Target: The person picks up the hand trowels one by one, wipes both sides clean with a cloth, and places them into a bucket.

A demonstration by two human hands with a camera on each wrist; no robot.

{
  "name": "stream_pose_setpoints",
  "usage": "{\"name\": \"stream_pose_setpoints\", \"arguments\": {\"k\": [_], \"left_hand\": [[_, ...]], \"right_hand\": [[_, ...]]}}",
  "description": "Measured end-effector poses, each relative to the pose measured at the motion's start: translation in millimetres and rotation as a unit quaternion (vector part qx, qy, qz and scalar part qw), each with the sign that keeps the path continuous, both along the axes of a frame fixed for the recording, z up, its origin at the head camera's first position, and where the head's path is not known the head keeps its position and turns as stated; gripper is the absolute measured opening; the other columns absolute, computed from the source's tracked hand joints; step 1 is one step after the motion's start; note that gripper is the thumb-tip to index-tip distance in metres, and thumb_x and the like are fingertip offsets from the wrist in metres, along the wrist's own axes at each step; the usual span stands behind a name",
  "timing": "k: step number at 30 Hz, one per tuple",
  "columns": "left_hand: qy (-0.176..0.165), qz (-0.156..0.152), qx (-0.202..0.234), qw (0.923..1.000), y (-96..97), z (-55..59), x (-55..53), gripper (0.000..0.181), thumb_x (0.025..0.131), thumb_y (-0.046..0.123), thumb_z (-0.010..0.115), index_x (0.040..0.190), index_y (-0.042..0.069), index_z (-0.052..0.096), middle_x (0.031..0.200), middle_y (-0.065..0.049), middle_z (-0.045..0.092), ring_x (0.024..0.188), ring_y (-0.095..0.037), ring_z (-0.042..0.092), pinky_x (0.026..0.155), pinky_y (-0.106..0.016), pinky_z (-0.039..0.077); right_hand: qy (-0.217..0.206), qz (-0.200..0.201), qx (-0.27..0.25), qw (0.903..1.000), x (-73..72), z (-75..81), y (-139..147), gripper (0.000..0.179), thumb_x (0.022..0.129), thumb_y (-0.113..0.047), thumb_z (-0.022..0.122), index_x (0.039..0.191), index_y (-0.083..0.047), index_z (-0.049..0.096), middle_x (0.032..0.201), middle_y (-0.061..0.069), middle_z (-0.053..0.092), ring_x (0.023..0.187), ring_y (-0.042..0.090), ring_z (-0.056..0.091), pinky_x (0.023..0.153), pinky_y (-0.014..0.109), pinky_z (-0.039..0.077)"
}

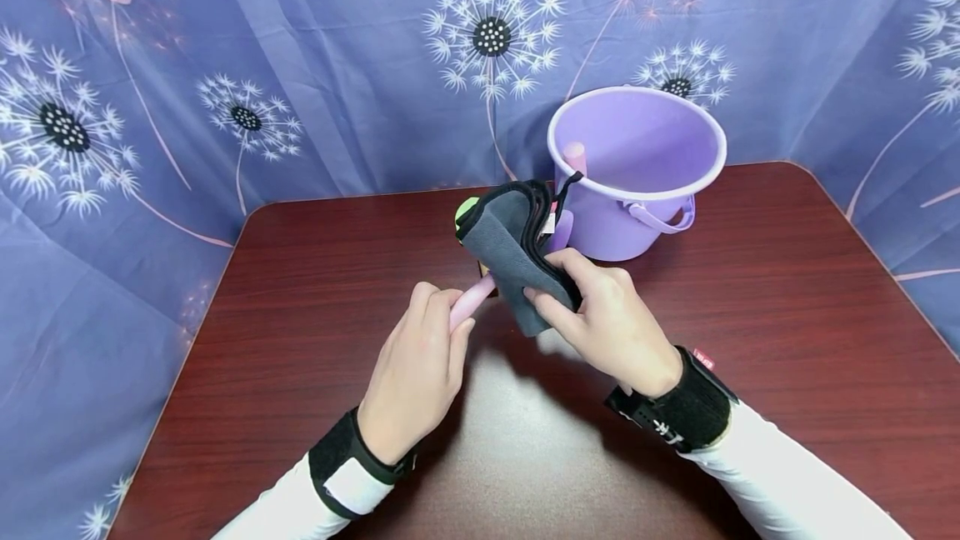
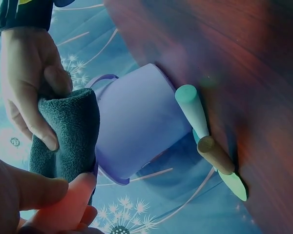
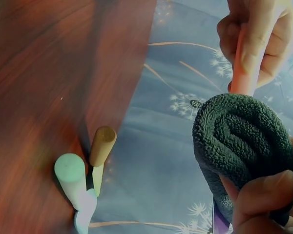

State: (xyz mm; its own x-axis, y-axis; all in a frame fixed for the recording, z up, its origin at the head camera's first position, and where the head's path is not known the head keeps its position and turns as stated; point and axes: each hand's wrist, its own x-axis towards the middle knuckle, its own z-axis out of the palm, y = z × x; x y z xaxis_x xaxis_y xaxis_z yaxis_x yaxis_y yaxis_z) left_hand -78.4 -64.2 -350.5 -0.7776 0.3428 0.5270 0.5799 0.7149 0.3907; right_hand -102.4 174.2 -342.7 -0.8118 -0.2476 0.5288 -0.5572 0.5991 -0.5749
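Note:
My left hand grips the pink handle of a tool, angled up and to the right. A folded dark grey cloth with black edging is pinched between the thumb and fingers of my right hand. The cloth is wrapped about the tool's far part and hides most of it. A purple piece shows past the cloth, in line with the handle. In the right wrist view the cloth's thick folds lie right against the pink handle.
Behind the cloth stands a light purple bucket, a pink handle rising inside it. Two more tools lie on the dark red wooden table: one with a green-ended handle, one with a tan handle. A blue dandelion-print cloth hangs behind.

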Motion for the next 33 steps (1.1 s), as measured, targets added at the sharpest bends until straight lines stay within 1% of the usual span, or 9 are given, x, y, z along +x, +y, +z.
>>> {"name": "stream_pose_setpoints", "arguments": {"k": [8,13,16,21,24,27,31,33], "left_hand": [[0.012,-0.006,-0.021,0.9997,-0.9,0.4,0.9,0.023,0.099,0.016,0.059,0.117,0.001,0.057,0.098,-0.007,0.046,0.077,-0.019,0.051,0.07,-0.034,0.049],[0.022,-0.012,-0.032,0.9992,-2.4,1.8,-0.3,0.022,0.099,0.015,0.059,0.115,0.002,0.057,0.097,-0.007,0.046,0.078,-0.02,0.05,0.07,-0.034,0.048],[0.025,-0.018,-0.038,0.9988,-2.8,3.0,-0.8,0.02,0.099,0.015,0.059,0.114,0.003,0.057,0.096,-0.006,0.046,0.08,-0.019,0.049,0.069,-0.033,0.047],[0.032,-0.026,-0.052,0.9978,-3.1,3.4,-1.3,0.017,0.099,0.014,0.058,0.112,0.002,0.056,0.096,-0.005,0.047,0.079,-0.02,0.048,0.067,-0.033,0.045],[0.039,-0.028,-0.063,0.9969,-3.8,3.3,-1.6,0.018,0.099,0.015,0.057,0.111,0.001,0.056,0.095,-0.006,0.046,0.077,-0.021,0.046,0.065,-0.033,0.044],[0.044,-0.028,-0.075,0.9958,-4.8,3.0,-2.0,0.019,0.1,0.017,0.056,0.11,0.0,0.057,0.095,-0.007,0.045,0.077,-0.022,0.045,0.064,-0.033,0.044],[0.045,-0.032,-0.093,0.9942,-6.0,2.8,-3.0,0.021,0.102,0.019,0.055,0.11,0.0,0.056,0.096,-0.008,0.045,0.079,-0.023,0.045,0.063,-0.033,0.045],[0.047,-0.035,-0.098,0.9935,-6.3,2.7,-3.6,0.021,0.102,0.019,0.054,0.11,0.0,0.056,0.097,-0.008,0.044,0.079,-0.023,0.046,0.063,-0.032,0.045]], "right_hand": [[-0.006,0.016,-0.001,0.9999,0.1,1.0,-0.2,0.023,0.094,-0.03,0.068,0.114,-0.02,0.064,0.081,-0.014,0.062,0.062,0.0,0.056,0.06,0.02,0.045],[0.004,0.019,0.008,0.9998,-1.0,3.3,1.0,0.024,0.093,-0.03,0.068,0.115,-0.021,0.064,0.086,-0.016,0.061,0.068,0.0,0.057,0.066,0.017,0.045],[0.024,0.014,0.025,0.9993,-1.8,4.4,1.9,0.024,0.093,-0.027,0.068,0.115,-0.019,0.066,0.09,-0.016,0.061,0.072,0.001,0.056,0.069,0.019,0.045],[0.077,0.003,0.069,0.9947,-2.5,4.9,3.4,0.022,0.091,-0.021,0.065,0.112,-0.014,0.067,0.088,-0.01,0.061,0.07,0.007,0.053,0.065,0.027,0.046],[0.109,-0.002,0.096,0.9894,-2.9,5.2,4.8,0.025,0.09,-0.019,0.063,0.113,-0.011,0.066,0.088,-0.005,0.062,0.069,0.01,0.055,0.063,0.033,0.049],[0.135,-0.012,0.124,0.9829,-2.8,5.6,7.1,0.03,0.09,-0.02,0.063,0.117,-0.008,0.064,0.092,0.0,0.065,0.071,0.016,0.06,0.061,0.039,0.051],[0.159,-0.034,0.155,0.9744,-3.1,6.2,10.5,0.033,0.091,-0.022,0.063,0.121,-0.007,0.063,0.09,0.004,0.065,0.064,0.023,0.061,0.053,0.043,0.049],[0.168,-0.044,0.16,0.9717,-3.8,6.2,11.6,0.034,0.09,-0.021,0.063,0.121,-0.007,0.063,0.089,0.005,0.064,0.06,0.025,0.06,0.049,0.044,0.047]]}}
